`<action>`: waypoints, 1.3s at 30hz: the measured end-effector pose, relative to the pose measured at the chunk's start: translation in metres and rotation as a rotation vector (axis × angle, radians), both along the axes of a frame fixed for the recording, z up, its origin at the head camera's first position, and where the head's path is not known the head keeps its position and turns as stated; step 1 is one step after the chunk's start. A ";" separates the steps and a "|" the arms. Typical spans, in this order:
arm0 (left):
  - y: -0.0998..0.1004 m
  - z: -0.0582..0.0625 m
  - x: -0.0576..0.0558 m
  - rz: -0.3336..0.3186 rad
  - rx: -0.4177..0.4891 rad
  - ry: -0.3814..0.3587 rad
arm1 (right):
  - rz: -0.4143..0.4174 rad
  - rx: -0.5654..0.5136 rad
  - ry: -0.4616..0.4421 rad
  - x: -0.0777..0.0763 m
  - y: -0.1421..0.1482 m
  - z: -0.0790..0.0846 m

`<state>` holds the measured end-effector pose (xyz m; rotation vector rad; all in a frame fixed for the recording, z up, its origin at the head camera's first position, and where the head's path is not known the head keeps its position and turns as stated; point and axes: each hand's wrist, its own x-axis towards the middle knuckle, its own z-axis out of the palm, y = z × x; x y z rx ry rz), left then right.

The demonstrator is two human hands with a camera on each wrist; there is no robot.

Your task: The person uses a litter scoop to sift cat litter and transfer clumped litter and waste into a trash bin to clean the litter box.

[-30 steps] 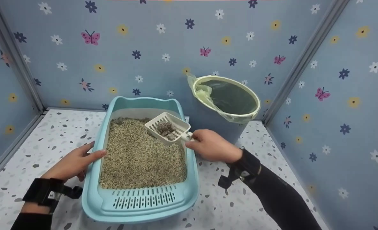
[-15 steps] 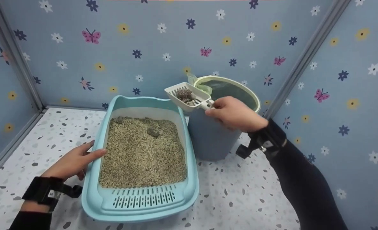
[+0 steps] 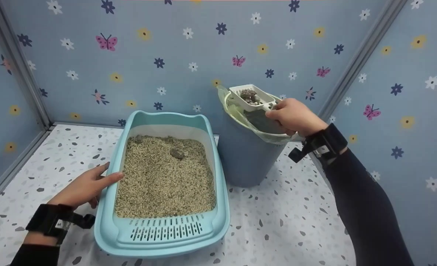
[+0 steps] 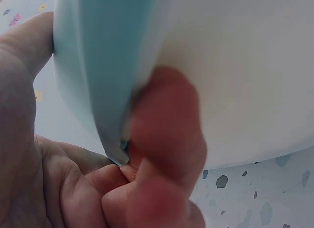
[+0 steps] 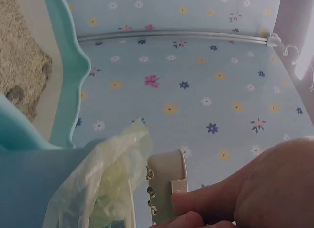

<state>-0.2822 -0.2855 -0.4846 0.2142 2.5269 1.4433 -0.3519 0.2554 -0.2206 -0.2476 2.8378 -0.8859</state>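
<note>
A white slotted litter scoop (image 3: 253, 107) is in my right hand (image 3: 296, 117), which grips its short handle. The scoop sits level above the bin's opening, with grey-brown litter clumps (image 3: 248, 96) lying in it. In the right wrist view the scoop (image 5: 166, 175) shows edge-on, bits of litter poking through its slots. My left hand (image 3: 83, 186) holds the left rim of the blue litter box (image 3: 224, 199), thumb on top and fingers curled under the edge, as the left wrist view shows. Granular litter (image 3: 163, 177) fills the box, with a dark clump (image 3: 177, 153) on its surface.
A blue-grey bin (image 3: 246, 159) stands right behind the box, its rim lined with a pale green bag (image 3: 266, 137). Flower-patterned panels (image 3: 189, 51) close off the back and both sides. The speckled surface (image 3: 266, 221) lies under everything.
My right hand has carried the loaded scoop from over the litter box up and right, to above the bin. The left hand has stayed on the rim.
</note>
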 end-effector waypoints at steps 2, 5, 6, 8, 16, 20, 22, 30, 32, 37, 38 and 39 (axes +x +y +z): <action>0.000 0.000 0.000 0.003 0.003 0.002 | -0.021 0.009 0.000 -0.005 0.006 -0.003; 0.000 0.000 0.000 0.007 -0.001 0.003 | -0.048 0.059 0.020 -0.012 0.013 -0.007; 0.000 0.000 0.000 0.007 -0.002 0.002 | -0.058 0.079 0.029 -0.014 0.015 -0.008; 0.000 0.000 -0.001 0.007 -0.001 0.004 | -0.077 0.115 0.042 -0.017 0.018 -0.011; 0.001 0.000 0.000 0.000 0.008 -0.004 | -0.115 0.220 0.101 -0.021 0.023 -0.019; 0.001 0.000 0.000 -0.002 0.014 -0.007 | -0.118 0.260 0.150 -0.019 0.024 -0.021; 0.001 0.000 0.000 -0.001 0.013 -0.006 | -0.123 0.269 0.163 -0.018 0.024 -0.022; 0.001 0.000 -0.002 0.002 0.008 -0.011 | -0.142 0.269 0.195 -0.012 0.020 -0.022; 0.000 0.000 -0.002 -0.001 0.011 -0.010 | -0.147 0.267 0.192 -0.011 0.019 -0.022; 0.000 -0.001 -0.002 0.001 0.009 -0.010 | -0.147 0.303 0.251 -0.010 0.017 -0.025; 0.000 -0.001 -0.002 0.002 0.006 -0.012 | -0.145 0.321 0.275 -0.011 0.017 -0.026; 0.000 -0.001 -0.002 0.004 0.004 -0.013 | -0.142 0.340 0.299 -0.011 0.017 -0.026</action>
